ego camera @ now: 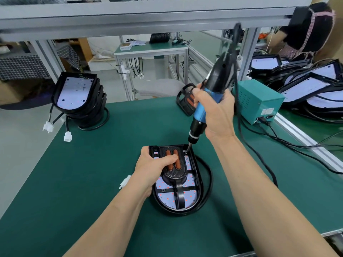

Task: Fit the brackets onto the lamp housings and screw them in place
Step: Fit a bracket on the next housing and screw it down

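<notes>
We had one black, D-shaped plastic lamp housing (199,175) lying open side up near the middle of the green-matted table (92,164), with a dark moulded bracket (174,172) bearing two orange ribs seated on it. Our left hand (154,164) gripped the housing's far-left corner, fingers curled over the rim and thumb pressing the bracket down. Our right hand (217,112) was wrapped around a blue-and-black electric screwdriver (199,113), its bit set at the bracket's far-right corner. We judged this screw under way; whether the left one was in we could not tell. A stack of bare black housings (78,95) at the table's far-left corner looked unfitted, so most work remained.
</notes>
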The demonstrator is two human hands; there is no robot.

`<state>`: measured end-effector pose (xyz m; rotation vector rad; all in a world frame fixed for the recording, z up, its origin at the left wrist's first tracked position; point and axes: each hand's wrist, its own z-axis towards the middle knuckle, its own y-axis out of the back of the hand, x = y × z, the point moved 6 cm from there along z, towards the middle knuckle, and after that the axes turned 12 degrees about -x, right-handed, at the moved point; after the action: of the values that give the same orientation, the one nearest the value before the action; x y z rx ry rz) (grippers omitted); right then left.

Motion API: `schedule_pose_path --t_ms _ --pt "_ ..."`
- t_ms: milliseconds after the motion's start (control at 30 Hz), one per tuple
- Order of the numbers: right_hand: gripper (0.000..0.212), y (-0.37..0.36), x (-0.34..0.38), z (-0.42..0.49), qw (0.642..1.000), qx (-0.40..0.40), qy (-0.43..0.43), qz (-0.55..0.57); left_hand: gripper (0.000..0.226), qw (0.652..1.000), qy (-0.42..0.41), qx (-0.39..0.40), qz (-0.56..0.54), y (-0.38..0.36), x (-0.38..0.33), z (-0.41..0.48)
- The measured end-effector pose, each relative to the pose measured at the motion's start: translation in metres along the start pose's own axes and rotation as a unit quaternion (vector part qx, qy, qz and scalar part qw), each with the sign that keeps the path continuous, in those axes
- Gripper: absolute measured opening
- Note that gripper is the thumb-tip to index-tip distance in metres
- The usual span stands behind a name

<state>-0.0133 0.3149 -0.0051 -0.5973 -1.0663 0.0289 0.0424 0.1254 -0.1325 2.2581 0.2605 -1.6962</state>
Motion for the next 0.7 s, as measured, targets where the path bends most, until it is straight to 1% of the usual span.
schedule_pose_path --t_ms 100,167,233,333,367,400,433,467,500,533,567,600,633,667,700 --pt "0.017 0.018 0.022 0.017 0.998 -0.015 0.003 0.061 0.054 1.0 0.002 0.0 0.004 0.0 0.0 0.001" --pt "0.017 0.036 0.034 0.03 0.994 -0.043 0.002 0.102 0.054 1.0 -0.001 -0.005 0.012 0.002 0.002 0.003" --pt "0.017 0.065 0.032 0.039 0.985 -0.107 -0.022 0.136 0.056 1.0 0.0 -0.006 0.028 0.003 0.003 0.004" --pt "0.014 0.116 0.014 0.04 0.962 -0.2 -0.074 0.168 0.063 0.998 0.002 0.014 0.063 0.002 0.0 0.003" --pt "0.015 0.133 0.008 0.04 0.956 -0.224 -0.089 0.168 0.07 0.995 -0.004 0.02 0.099 0.001 -0.003 0.0" --pt "0.016 0.148 0.001 0.039 0.95 -0.242 -0.102 0.168 0.085 0.986 -0.022 0.012 0.167 0.002 -0.009 -0.002" --pt "0.016 0.162 -0.006 0.038 0.945 -0.256 -0.114 0.171 0.101 0.965 -0.059 -0.018 0.255 0.004 -0.016 -0.004" --pt "0.017 0.174 -0.012 0.038 0.939 -0.266 -0.124 0.181 0.109 0.933 -0.115 -0.067 0.335 0.006 -0.027 -0.006" --pt "0.017 0.185 -0.019 0.037 0.934 -0.273 -0.131 0.191 0.107 0.895 -0.19 -0.122 0.384 0.005 -0.042 -0.012" --pt "0.017 0.194 -0.026 0.037 0.929 -0.278 -0.141 0.201 0.096 0.863 -0.264 -0.157 0.401 -0.001 -0.058 -0.019" --pt "0.017 0.201 -0.033 0.036 0.924 -0.28 -0.154 0.209 0.079 0.842 -0.327 -0.161 0.398 -0.012 -0.072 -0.025" --pt "0.018 0.206 -0.04 0.035 0.919 -0.281 -0.17 0.219 0.059 0.83 -0.371 -0.138 0.392 -0.027 -0.083 -0.028" --pt "0.02 0.21 -0.045 0.034 0.914 -0.28 -0.186 0.228 0.04 0.825 -0.4 -0.096 0.388 -0.045 -0.09 -0.029" --pt "0.021 0.212 -0.05 0.034 0.91 -0.278 -0.199 0.233 0.025 0.818 -0.414 -0.05 0.395 -0.064 -0.095 -0.027" --pt "0.021 0.214 -0.053 0.034 0.909 -0.275 -0.207 0.234 0.017 0.811 -0.42 -0.008 0.408 -0.084 -0.097 -0.024"
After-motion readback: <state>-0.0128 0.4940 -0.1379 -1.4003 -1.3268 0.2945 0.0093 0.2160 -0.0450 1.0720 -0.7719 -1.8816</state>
